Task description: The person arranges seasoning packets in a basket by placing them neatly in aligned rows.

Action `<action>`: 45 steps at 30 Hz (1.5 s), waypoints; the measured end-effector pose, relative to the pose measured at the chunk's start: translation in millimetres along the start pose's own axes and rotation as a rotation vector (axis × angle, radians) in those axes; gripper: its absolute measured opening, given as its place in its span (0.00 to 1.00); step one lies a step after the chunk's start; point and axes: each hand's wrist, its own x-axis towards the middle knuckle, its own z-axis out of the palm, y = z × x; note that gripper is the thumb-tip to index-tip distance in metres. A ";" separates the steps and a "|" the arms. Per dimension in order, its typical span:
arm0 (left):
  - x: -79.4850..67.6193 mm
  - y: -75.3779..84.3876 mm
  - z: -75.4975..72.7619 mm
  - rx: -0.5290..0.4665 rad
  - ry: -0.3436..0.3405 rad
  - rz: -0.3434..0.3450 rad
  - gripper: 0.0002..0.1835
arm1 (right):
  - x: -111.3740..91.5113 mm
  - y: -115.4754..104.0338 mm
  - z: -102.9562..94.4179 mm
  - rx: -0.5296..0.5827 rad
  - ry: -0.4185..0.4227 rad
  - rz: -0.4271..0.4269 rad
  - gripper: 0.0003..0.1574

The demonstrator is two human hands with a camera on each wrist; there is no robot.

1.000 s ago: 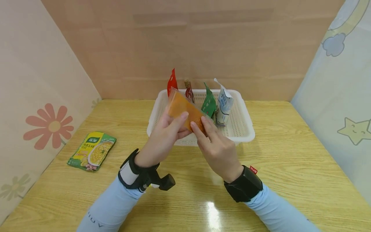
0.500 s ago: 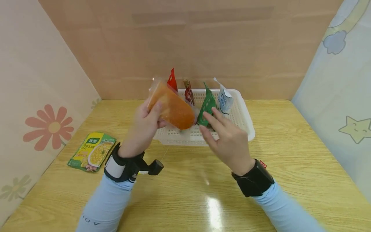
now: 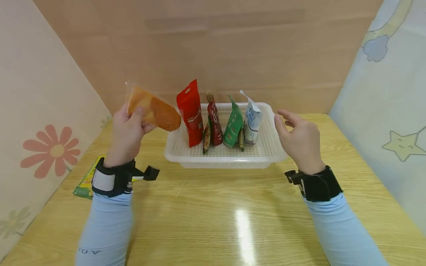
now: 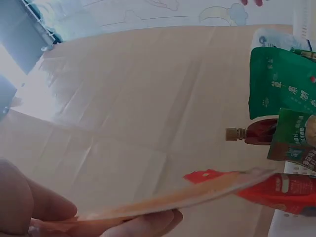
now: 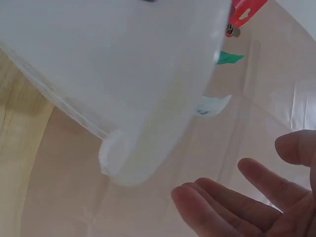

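Observation:
My left hand [image 3: 124,133] pinches a flat, clear plastic packet with orange contents [image 3: 161,112], thumb on top and fingers beneath. It is held up left of the white basket [image 3: 226,159], its lower end overlapping the basket's left corner in the head view. In the left wrist view the packet [image 4: 197,195] shows edge-on. My right hand [image 3: 301,142] holds nothing; its fingers are relaxed beside the basket's right rim. Standing in the basket are a red pouch [image 3: 191,114], a dark red bottle [image 3: 215,122], a green pouch [image 3: 234,125] and a white-blue bag [image 3: 253,122].
Small packets [image 3: 207,139] also stand among the things in the basket. A yellow-green soup packet [image 3: 86,181] lies on the wooden table [image 3: 206,221] at the left, partly hidden by my left wrist. A brown backdrop [image 3: 226,48] rises behind the basket.
My right hand has let go of the orange packet and moved right to the basket's right rim. My left hand has carried the packet leftward, uncovering the red pouch and small packets.

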 end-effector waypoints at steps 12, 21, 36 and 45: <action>26.9 27.9 -23.3 -0.041 0.032 -0.101 0.19 | 1.4 7.3 2.1 0.002 -0.117 0.076 0.22; 69.9 -16.3 -0.9 0.241 -0.069 -0.308 0.20 | -2.0 12.5 5.7 -0.001 -0.145 0.074 0.21; 94.1 -75.2 39.8 0.221 -0.106 -0.610 0.26 | -2.2 11.0 9.0 0.005 -0.126 0.022 0.19; 92.4 -97.0 54.6 0.086 -0.111 -0.686 0.26 | -2.2 10.1 8.3 0.006 -0.131 0.021 0.20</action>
